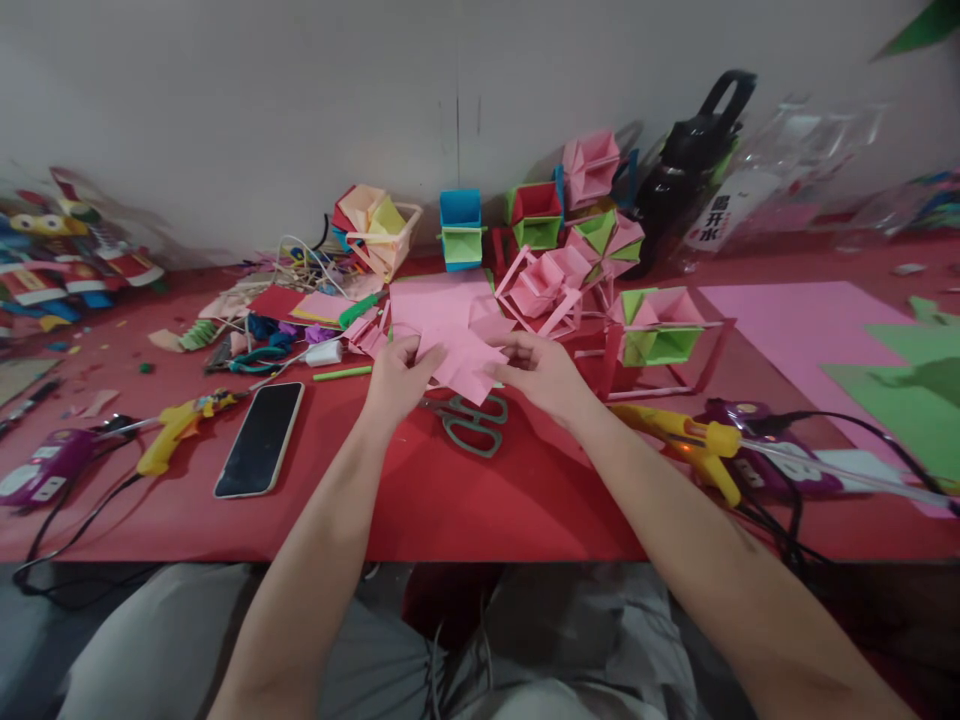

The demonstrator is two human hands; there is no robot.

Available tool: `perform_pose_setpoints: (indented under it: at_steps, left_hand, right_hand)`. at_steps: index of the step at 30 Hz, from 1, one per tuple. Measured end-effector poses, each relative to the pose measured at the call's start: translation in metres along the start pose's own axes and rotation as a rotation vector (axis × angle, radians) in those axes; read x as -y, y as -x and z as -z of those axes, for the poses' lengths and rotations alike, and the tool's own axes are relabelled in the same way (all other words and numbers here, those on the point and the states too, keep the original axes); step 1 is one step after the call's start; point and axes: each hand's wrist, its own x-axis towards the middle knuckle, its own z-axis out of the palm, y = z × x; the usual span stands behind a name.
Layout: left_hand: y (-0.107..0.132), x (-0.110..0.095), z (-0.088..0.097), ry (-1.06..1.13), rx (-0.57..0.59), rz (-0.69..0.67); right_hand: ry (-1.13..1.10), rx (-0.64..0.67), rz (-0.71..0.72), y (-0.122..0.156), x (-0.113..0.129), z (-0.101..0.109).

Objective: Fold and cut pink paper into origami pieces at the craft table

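Note:
Between my two hands is a piece of pink paper [469, 365] with creases and pointed edges. My left hand [401, 375] pinches its left side between thumb and fingers. On the opposite side, my right hand [544, 375] grips the edge the same way. Just below the paper lies a pair of scissors [474, 432] with grey handles, its blades partly covered. Behind it, a larger pink sheet [442, 297] rests on the red table [480, 510].
Folded paper shapes, among them a blue and green one [460, 230], line the wall. A phone [261, 440] and a yellow glue gun [176, 432] lie left. Another glue gun [697, 450] lies right, with cords. A black bottle [679, 180] stands at the back right.

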Motion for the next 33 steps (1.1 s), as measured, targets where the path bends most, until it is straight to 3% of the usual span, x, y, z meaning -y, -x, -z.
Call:
perform_pose_setpoints:
  at_steps: [10, 18, 25, 33]
  left_hand:
    - [0.003, 0.001, -0.005, 0.049, -0.026, 0.002]
    - [0.005, 0.002, -0.005, -0.039, -0.041, 0.025]
    - [0.008, -0.006, -0.011, 0.111, 0.022, 0.217]
    - [0.010, -0.010, -0.017, 0.216, 0.033, 0.331]
  right_hand:
    - [0.103, -0.051, 0.070, -0.002, -0.011, 0.002]
    - [0.270, -0.114, 0.251, 0.005, -0.006, -0.001]
    - [0.445, -0.232, 0.545, 0.004, -0.005, 0.001]
    - [0.526, -0.233, 0.526, 0.001, -0.008, 0.004]
